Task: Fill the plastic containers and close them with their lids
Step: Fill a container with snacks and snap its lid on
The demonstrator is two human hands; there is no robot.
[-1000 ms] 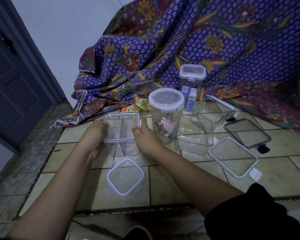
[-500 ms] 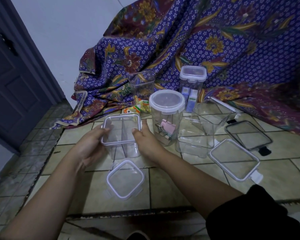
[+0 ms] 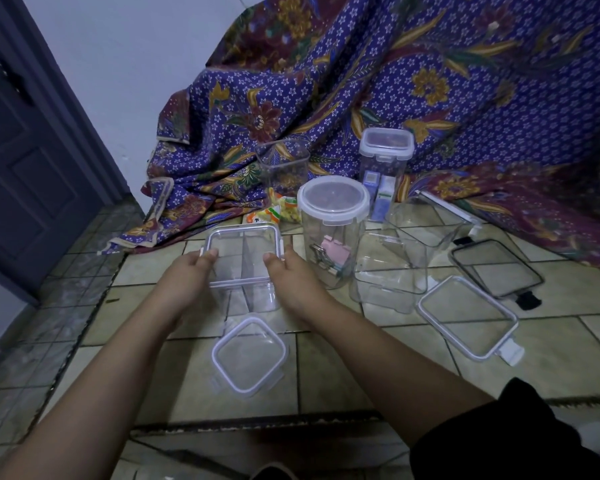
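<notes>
1. Clear plastic box (image 3: 245, 268) with a white-rimmed lid (image 3: 243, 242) on top stands on the tiled floor (image 3: 343, 375), just left of the round jar (image 3: 331, 233), which serves here as the landmark.
2. The left hand (image 3: 187, 278) has its grip closed on the lid's left edge, thumb on top of the rim.
3. The right hand (image 3: 293, 282) has its grip closed on the lid's right edge, thumb on top, between the box and the jar.
4. Whether the lid is fully seated on the box cannot be told.
5. The jar is shut with a round white lid and holds pink binder clips (image 3: 329, 254).
6. A loose square lid (image 3: 249, 356) lies flat on the floor, in front of the jar and to its left, near the box.
7. Right of the jar sit two open clear tubs (image 3: 392, 271), one behind the other.
8. Further right of the jar lie a white-rimmed lid (image 3: 466, 318) and a dark-rimmed lid (image 3: 496, 266).
9. Behind the jar stands a tall lidded canister (image 3: 385, 164) with small cartons inside, and an open clear container (image 3: 284, 166) stands behind and to the left.
10. Snack packets (image 3: 278, 211) lie just behind the jar's left side.
11. A purple batik cloth (image 3: 430, 81) drapes behind everything.
</notes>
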